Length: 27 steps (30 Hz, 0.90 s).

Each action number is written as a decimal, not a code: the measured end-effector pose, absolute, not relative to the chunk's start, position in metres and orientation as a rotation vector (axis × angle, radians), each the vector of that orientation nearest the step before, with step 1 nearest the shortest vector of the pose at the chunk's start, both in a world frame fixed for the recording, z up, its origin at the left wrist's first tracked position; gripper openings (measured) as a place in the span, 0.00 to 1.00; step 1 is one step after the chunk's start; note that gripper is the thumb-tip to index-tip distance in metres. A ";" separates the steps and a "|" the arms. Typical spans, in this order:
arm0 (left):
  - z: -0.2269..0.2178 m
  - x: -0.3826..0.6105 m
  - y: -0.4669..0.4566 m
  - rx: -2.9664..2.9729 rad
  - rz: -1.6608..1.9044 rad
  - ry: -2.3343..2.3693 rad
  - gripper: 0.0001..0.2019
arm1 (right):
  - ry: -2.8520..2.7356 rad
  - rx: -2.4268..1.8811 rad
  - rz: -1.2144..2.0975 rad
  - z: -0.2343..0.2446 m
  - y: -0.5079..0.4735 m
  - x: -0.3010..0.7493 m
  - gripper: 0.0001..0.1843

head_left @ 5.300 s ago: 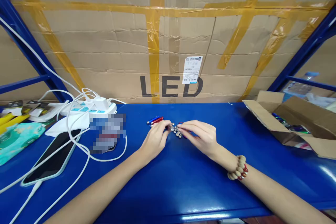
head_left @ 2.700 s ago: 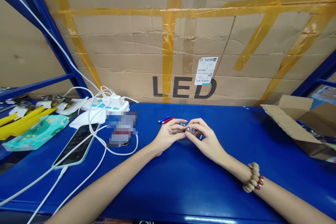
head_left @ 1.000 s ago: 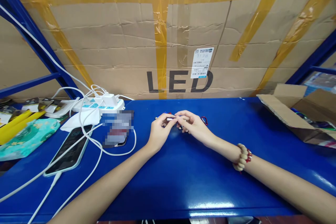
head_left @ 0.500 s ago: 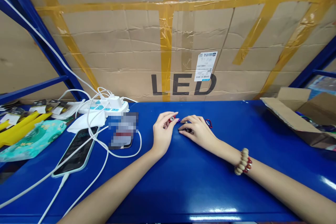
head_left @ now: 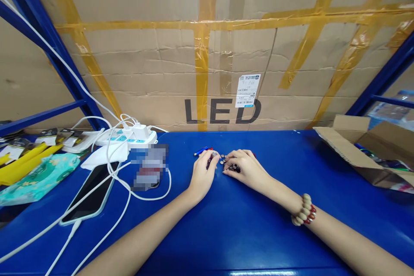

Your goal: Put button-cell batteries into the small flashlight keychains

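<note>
discs [head_left: 223,161], small, round and silvery, lie at the fingertips. left hand [head_left: 203,175] and right hand [head_left: 248,169] curl over them; i cannot tell whether either grips one.

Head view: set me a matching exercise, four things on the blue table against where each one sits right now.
Things:
1. phone
2. power strip
3. open cardboard box
4. small silver discs

Places:
a. far right
b. between the left hand and the right hand
c. back left
d. front left, lying flat

Pairs: 1-d, 2-c, 3-a, 4-b.
</note>
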State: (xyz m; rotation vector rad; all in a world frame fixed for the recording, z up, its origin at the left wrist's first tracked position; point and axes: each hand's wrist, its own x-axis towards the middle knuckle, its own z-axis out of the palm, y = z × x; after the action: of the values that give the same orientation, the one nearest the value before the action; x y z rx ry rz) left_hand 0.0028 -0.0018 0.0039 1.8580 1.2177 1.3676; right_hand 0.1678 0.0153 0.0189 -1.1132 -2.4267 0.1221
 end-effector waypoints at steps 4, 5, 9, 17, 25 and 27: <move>0.000 0.003 0.000 1.944 1.342 1.233 0.08 | -2.217 -1.067 0.052 0.028 0.011 0.168 0.05; -0.001 0.003 0.000 1.974 1.340 1.235 0.07 | -2.142 -1.060 0.066 0.031 0.010 0.167 0.06; -0.001 0.004 -0.001 2.050 1.286 1.148 0.09 | -1.976 -1.004 0.241 0.033 0.001 0.163 0.08; 0.000 0.005 -0.002 2.029 1.243 1.111 0.11 | -1.992 -0.907 0.354 0.023 0.000 0.162 0.10; -0.006 0.004 0.001 2.042 1.276 1.099 0.11 | -2.065 -0.936 0.417 0.026 0.001 0.164 0.12; -0.007 0.003 0.001 2.057 1.265 1.089 0.12 | -2.098 -0.926 0.433 0.027 0.002 0.164 0.12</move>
State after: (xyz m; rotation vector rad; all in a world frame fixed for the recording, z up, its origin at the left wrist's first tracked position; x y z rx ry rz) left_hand 0.0034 0.0011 -0.0066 2.0569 1.0894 1.2647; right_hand 0.1636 0.0016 0.0269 -0.9261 -2.0985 0.4334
